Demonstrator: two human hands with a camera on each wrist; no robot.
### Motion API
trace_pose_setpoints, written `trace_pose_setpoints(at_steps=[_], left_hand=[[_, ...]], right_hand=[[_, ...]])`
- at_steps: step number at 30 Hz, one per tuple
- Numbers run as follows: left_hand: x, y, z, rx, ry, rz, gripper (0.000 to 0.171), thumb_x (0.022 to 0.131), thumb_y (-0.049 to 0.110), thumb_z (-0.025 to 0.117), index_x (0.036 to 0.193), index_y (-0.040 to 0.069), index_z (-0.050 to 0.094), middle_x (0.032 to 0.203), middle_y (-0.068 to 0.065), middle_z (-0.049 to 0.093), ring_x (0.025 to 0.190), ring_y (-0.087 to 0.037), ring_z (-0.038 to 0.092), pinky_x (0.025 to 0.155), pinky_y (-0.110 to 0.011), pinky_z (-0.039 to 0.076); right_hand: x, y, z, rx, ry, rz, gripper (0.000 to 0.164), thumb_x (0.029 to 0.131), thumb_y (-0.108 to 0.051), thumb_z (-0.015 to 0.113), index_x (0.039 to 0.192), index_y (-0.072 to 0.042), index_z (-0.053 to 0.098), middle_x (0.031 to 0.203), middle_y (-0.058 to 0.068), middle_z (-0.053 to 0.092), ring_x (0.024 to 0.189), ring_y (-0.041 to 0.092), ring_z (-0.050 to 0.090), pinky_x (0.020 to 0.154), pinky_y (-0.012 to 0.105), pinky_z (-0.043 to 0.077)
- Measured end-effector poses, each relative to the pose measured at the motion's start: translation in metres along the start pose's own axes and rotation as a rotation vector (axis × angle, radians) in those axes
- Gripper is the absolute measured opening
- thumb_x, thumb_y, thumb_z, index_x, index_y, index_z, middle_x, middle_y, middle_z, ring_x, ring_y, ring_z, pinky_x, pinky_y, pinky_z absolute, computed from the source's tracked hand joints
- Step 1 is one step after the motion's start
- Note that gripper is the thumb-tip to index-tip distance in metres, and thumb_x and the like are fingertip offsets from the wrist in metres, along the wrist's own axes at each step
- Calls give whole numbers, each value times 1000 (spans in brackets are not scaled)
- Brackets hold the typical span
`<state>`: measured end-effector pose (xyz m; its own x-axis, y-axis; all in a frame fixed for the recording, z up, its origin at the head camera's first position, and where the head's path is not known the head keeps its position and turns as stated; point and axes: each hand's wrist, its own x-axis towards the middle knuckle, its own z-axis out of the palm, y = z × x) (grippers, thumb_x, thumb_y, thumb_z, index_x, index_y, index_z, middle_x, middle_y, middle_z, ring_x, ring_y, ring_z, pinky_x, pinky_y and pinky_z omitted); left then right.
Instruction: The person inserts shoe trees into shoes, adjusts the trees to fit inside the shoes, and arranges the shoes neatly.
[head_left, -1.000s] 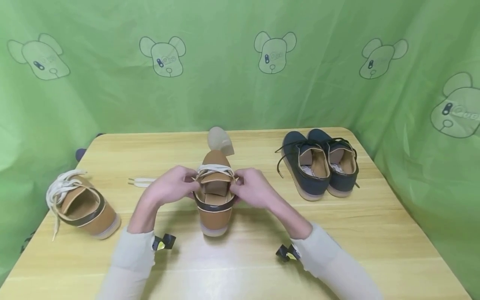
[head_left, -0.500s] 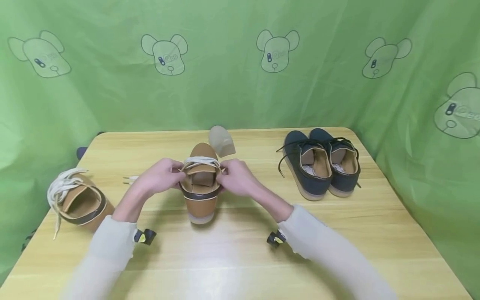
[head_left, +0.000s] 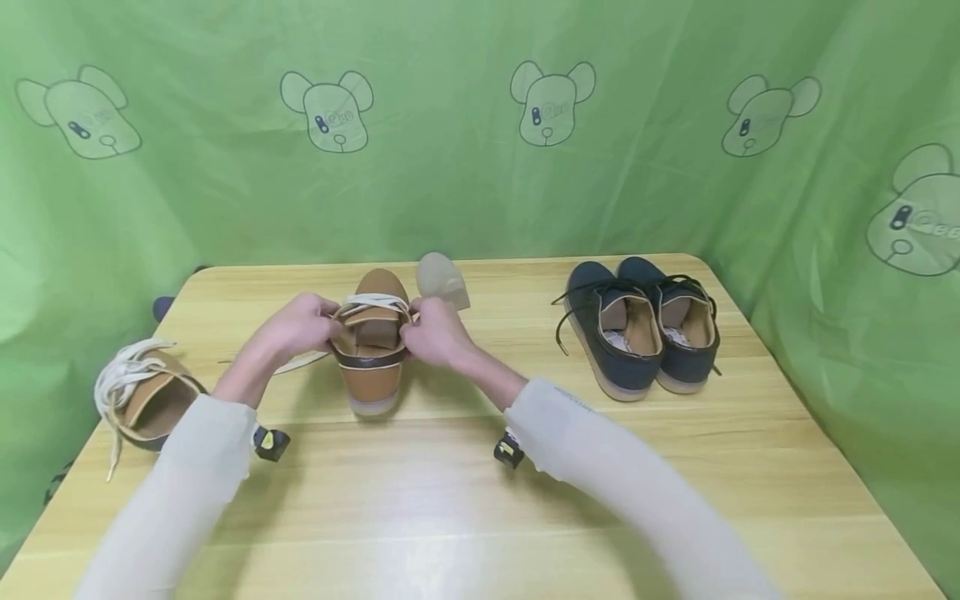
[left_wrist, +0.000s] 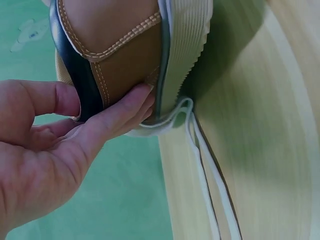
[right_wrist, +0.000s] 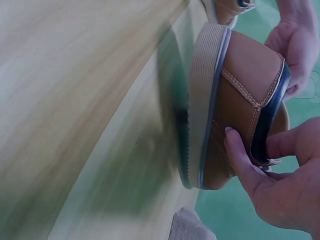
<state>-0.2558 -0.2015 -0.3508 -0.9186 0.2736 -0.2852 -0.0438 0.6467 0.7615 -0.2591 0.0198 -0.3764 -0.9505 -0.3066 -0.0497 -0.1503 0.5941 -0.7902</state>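
A brown shoe (head_left: 372, 383) with a dark collar band and white laces (head_left: 377, 302) is held between both hands, toe pointing away. My left hand (head_left: 300, 327) pinches its left side by the collar, thumb at the rim and fingers along the outer wall. On the opposite side my right hand (head_left: 438, 333) pinches the collar likewise. In the right wrist view the shoe's ribbed sole (right_wrist: 204, 100) appears lifted off the table, with a shadow beneath. Loose lace ends (left_wrist: 210, 175) trail from the shoe over the wood in the left wrist view.
Another brown shoe (head_left: 153, 400) with bundled white laces stands at the left, partly behind the left sleeve. Two dark blue shoes (head_left: 626, 367) stand side by side at the right. A greyish shoe-shaped insert (head_left: 441, 282) lies at the table's (head_left: 480, 500) back edge.
Both hands have carried the brown shoe leftward and away from the body, keeping their pinch on its collar. The other shoes and the grey insert have stayed put.
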Motion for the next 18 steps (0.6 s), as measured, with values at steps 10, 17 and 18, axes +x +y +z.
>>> trace_pose_setpoints(at_steps=[10, 17, 18], left_hand=[[10, -22, -14, -36, 17, -38, 44, 85, -3, 53, 127, -12, 61, 109, -19, 68, 88, -18, 61, 76, -24, 55], [17, -27, -19, -58, 72, -72, 64, 83, -4, 51, 146, -12, 43, 138, -32, 57, 117, -36, 63, 97, -37, 57], [17, -27, -19, -61, 90, -80, 65, 84, -4, 51, 147, -11, 42, 138, -32, 57, 118, -37, 63, 98, -39, 57]], right_hand=[[20, -5, 25, -127, 100, -58, 25, 87, 2, 56, 106, -2, 72, 72, 5, 68, 48, 10, 55, 42, 20, 43], [30, -9, 37, -103, 178, -11, 34, 92, -3, 57, 123, -5, 69, 96, 10, 76, 55, 10, 60, 47, 21, 48], [31, -10, 38, -97, 191, -10, 33, 93, -4, 58, 124, -5, 69, 100, 10, 76, 56, 9, 59, 48, 21, 48]])
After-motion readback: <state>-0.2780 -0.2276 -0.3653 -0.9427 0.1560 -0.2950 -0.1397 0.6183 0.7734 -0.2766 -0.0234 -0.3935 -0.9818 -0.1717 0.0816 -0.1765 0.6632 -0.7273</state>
